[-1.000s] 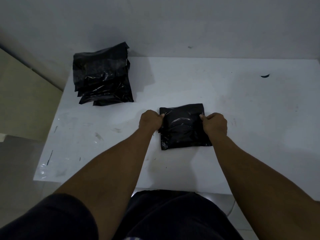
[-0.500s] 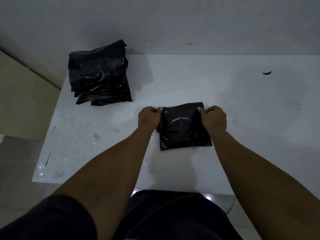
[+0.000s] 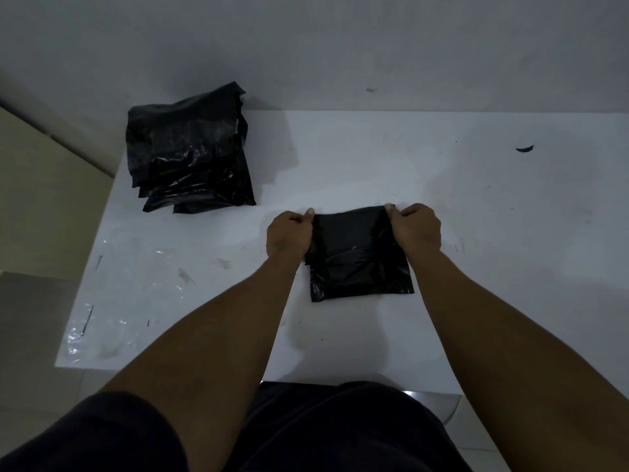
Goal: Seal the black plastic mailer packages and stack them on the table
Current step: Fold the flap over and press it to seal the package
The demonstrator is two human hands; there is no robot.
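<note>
My left hand (image 3: 289, 235) and my right hand (image 3: 417, 229) each pinch a far corner of the black mailer (image 3: 357, 267), my fingers curled tight on the plastic at its top edge. The far end of the mailer is held up between them, while its near end lies flat on the white desk (image 3: 374, 165) in front of me, roughly mid-desk. The plastic is wrinkled and shiny, and it is opaque, so I cannot tell what is inside it.

Well apart from it, at the far left corner of the desk, sits the stack of black mailers (image 3: 190, 158), several piled unevenly with their edges fanned out. Their contents are hidden too. A small dark scrap (image 3: 524, 149) lies alone far to the right on the desk.
</note>
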